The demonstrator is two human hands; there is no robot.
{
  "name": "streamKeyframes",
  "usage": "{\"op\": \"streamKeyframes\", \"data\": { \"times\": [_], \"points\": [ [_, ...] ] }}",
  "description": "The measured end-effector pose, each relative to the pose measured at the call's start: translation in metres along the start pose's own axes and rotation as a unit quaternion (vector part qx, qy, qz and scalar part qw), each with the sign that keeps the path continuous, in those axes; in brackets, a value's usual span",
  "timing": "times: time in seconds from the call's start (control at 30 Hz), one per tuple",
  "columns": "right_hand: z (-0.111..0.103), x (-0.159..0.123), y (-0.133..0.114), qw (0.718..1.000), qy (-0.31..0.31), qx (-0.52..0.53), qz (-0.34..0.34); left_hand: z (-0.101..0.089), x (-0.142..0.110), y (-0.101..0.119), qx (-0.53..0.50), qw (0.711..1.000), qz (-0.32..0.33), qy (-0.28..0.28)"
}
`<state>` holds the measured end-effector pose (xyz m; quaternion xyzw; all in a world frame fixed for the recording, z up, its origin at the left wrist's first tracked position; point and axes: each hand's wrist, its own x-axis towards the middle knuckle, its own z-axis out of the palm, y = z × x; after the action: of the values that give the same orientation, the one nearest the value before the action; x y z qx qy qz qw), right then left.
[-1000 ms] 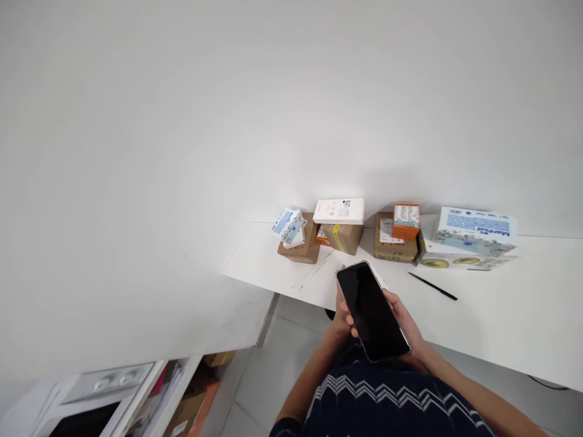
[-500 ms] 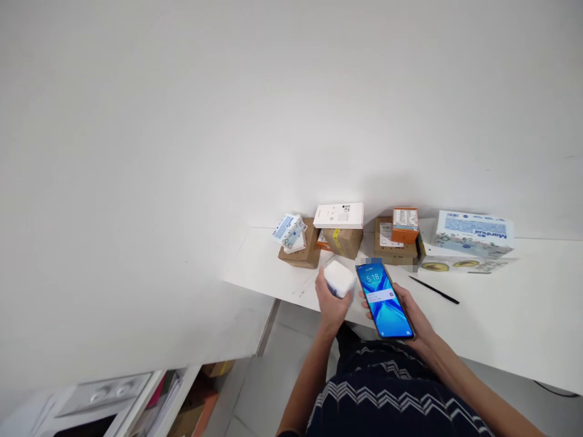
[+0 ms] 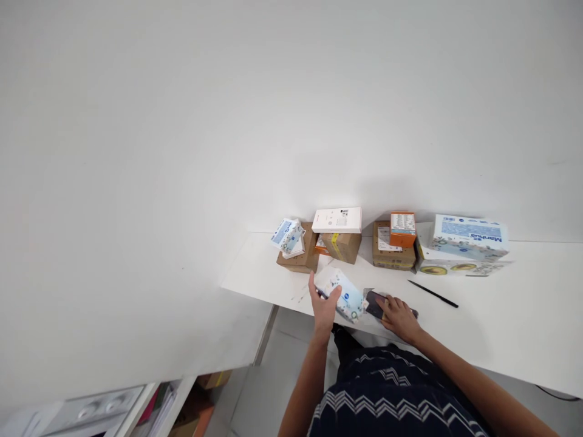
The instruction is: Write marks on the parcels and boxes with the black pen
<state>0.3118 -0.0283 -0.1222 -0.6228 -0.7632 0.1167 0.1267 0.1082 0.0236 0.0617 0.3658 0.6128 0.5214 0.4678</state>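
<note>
My left hand [image 3: 325, 309] grips a white and light-blue floral carton [image 3: 348, 297] near the table's front edge. Its thumb presses on the top face and the index finger lies along the left side. To the right, my right hand [image 3: 399, 318] is over a dark phone [image 3: 374, 303], fingers closed on it. The phone's lit screen does not show, and the hand covers much of it. It lies at the table's front edge, close beside the carton's right end. A thin black pen [image 3: 432, 293] lies to the right of the phone.
Along the wall stand brown cardboard boxes [image 3: 298, 261], a flat white box [image 3: 337, 220], an orange box [image 3: 402, 229] and a blue-and-white Manhua carton [image 3: 469, 235] on an avocado-print box [image 3: 449, 267]. The white table [image 3: 510, 315] has shelves [image 3: 175, 400] at lower left.
The phone has gone from held up with its lit screen showing to lying low under my right hand. The carton has turned in my left hand, showing its printed face.
</note>
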Motion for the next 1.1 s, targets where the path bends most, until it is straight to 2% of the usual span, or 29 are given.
{"op": "streamKeyframes", "data": {
  "times": [0.13, 0.23, 0.3, 0.37, 0.43, 0.47, 0.63, 0.73, 0.8, 0.9, 1.0, 1.1],
  "points": [
    [0.004, -0.001, 0.001, 1.0, -0.009, -0.007, -0.017, 0.003, -0.002, 0.0, -0.071, 0.993, -0.085, -0.029],
    [-0.008, 0.003, -0.004, 0.998, -0.045, 0.036, 0.03, 0.001, 0.002, -0.002, -0.095, 0.988, -0.12, -0.02],
    [-0.026, 0.005, -0.014, 0.986, -0.074, 0.13, 0.074, 0.0, 0.005, -0.004, -0.119, 0.982, -0.145, -0.015],
    [-0.05, 0.007, -0.028, 0.953, -0.078, 0.277, 0.094, 0.001, 0.007, -0.005, -0.142, 0.975, -0.173, -0.012],
    [-0.076, 0.006, -0.043, 0.907, -0.047, 0.407, 0.091, 0.005, 0.005, -0.007, -0.163, 0.967, -0.194, -0.009],
    [-0.088, 0.005, -0.05, 0.893, -0.022, 0.441, 0.091, 0.009, 0.002, -0.008, -0.173, 0.964, -0.2, -0.011],
    [-0.13, 0.002, -0.069, 0.869, 0.096, 0.464, 0.139, 0.033, -0.017, -0.009, -0.216, 0.95, -0.212, -0.081],
    [-0.15, 0.002, -0.062, 0.847, 0.131, 0.485, 0.174, 0.039, -0.023, -0.002, -0.228, 0.944, -0.193, -0.141],
    [-0.166, 0.005, -0.052, 0.848, 0.164, 0.467, 0.187, 0.038, -0.023, 0.004, -0.219, 0.945, -0.178, -0.164],
    [-0.194, 0.017, -0.03, 0.869, 0.235, 0.38, 0.214, 0.034, -0.022, 0.011, -0.191, 0.955, -0.158, -0.165],
    [-0.22, 0.037, -0.003, 0.872, 0.295, 0.309, 0.239, 0.031, -0.023, 0.013, -0.174, 0.961, -0.155, -0.15],
    [-0.238, 0.063, 0.025, 0.88, 0.295, 0.285, 0.237, 0.03, -0.024, 0.011, -0.167, 0.964, -0.156, -0.134]
  ]
}}
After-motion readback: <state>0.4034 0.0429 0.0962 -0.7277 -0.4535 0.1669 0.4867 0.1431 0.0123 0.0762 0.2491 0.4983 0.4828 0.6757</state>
